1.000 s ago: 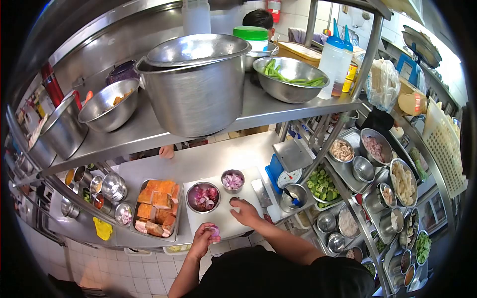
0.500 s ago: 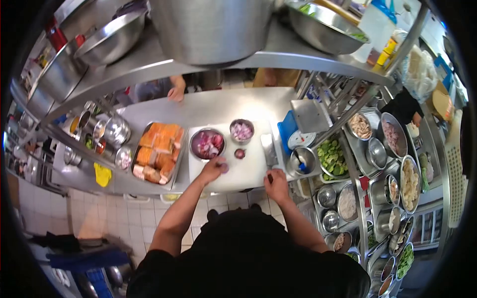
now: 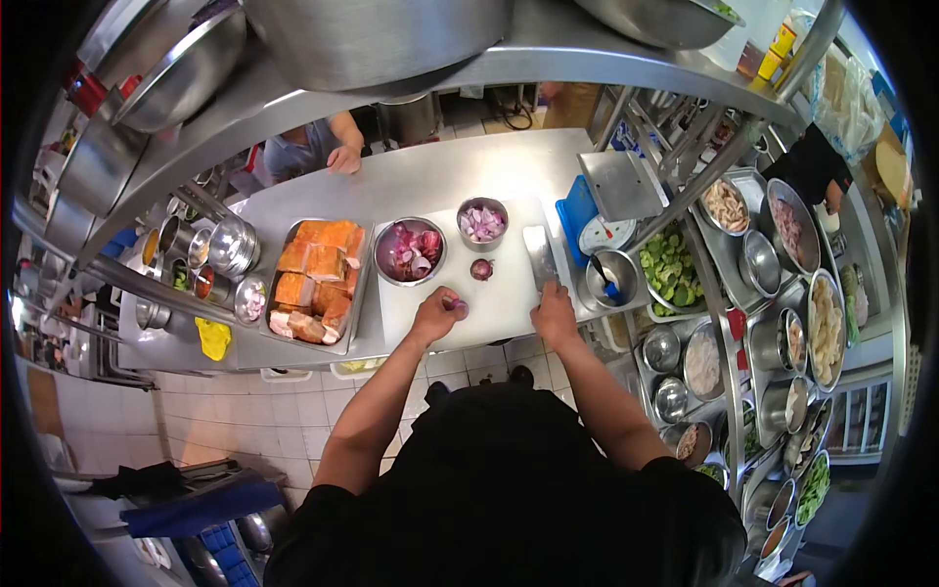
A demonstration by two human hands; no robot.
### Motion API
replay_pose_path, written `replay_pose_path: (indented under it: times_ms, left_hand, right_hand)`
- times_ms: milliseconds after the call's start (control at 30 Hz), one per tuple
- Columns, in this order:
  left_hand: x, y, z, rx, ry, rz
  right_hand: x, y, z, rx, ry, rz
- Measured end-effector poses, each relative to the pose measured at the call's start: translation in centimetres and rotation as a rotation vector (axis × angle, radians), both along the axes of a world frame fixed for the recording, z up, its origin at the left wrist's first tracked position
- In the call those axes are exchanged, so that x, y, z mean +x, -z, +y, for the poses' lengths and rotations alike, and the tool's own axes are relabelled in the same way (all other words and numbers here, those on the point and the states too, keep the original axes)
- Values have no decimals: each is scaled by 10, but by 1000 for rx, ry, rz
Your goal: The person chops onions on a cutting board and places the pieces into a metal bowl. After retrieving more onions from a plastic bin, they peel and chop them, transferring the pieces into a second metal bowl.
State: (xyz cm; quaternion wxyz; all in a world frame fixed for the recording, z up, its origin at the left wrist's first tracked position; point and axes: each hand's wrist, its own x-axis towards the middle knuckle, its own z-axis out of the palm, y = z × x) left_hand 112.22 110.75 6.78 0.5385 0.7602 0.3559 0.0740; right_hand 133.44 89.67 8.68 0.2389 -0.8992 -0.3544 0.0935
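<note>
My left hand [image 3: 439,317] is closed around a small piece of red onion [image 3: 458,307] above the front of the white cutting board [image 3: 406,315]. My right hand [image 3: 555,315] grips the handle end of a broad-bladed knife [image 3: 539,252], whose blade lies along the board's right side, pointing away from me. A whole small red onion [image 3: 481,269] sits mid-board. Behind it, a steel bowl [image 3: 483,201] contains chopped red onion [image 3: 482,223]. To the left, a larger steel bowl [image 3: 381,264] holds bigger red onion pieces [image 3: 419,252].
A tray of orange-skinned meat or fish chunks [image 3: 323,262] stands left. On the right are a blue scale [image 3: 577,210], a steel bowl with a blue-headed brush [image 3: 612,290], and several ingredient trays. An overhead steel shelf [image 3: 548,64] crosses above; another person's hand [image 3: 344,159] rests across the counter.
My right hand has moved forward and taken hold of the knife's handle. My left hand still holds the onion piece over the board. The view has shifted slightly.
</note>
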Motion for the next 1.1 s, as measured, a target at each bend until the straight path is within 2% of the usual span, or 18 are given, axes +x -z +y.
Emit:
replay_pose_path:
  times_ms: [100,167,300,367,400,433,500,633,700,767,833,1000,1067,1100]
  left_hand:
    - [10,4,-4,-38,-30,-27]
    - [11,3,-6,109,-22,-26]
    - [-3,-10,-8,231,-47,32]
    - [-17,-16,-12,244,-77,-28]
    - [-23,-17,-14,225,-98,-22]
    - [-29,-18,-16,219,-89,-16]
    - [-37,-19,-19,168,-157,-54]
    - [-46,-17,-24,72,-183,-86]
    - [-44,-20,-26,67,-185,-89]
    - [-46,-20,-31,52,-195,-84]
    - [-44,-21,-29,8,-197,-142]
    - [-48,-27,-21,0,-190,-140]
    - [-52,-26,-17,22,-193,-149]
    - [-53,-27,-15,21,-197,-145]
  right_hand:
    - [6,0,1,-57,73,118]
    - [6,-3,-5,191,114,241]
    - [-2,-14,-28,183,258,415]
    - [-12,-4,-46,428,304,707]
    - [-18,4,-53,543,287,759]
    - [-20,10,-58,539,298,762]
    - [-24,16,-65,670,250,940]
    - [-30,40,-70,572,332,879]
    - [-33,49,-79,424,382,733]
    - [-40,47,-101,390,385,711]
    - [-43,65,-133,363,336,605]
    - [-55,55,-231,205,332,568]
    - [-58,53,-253,112,238,264]
    - [-63,38,-248,110,234,267]
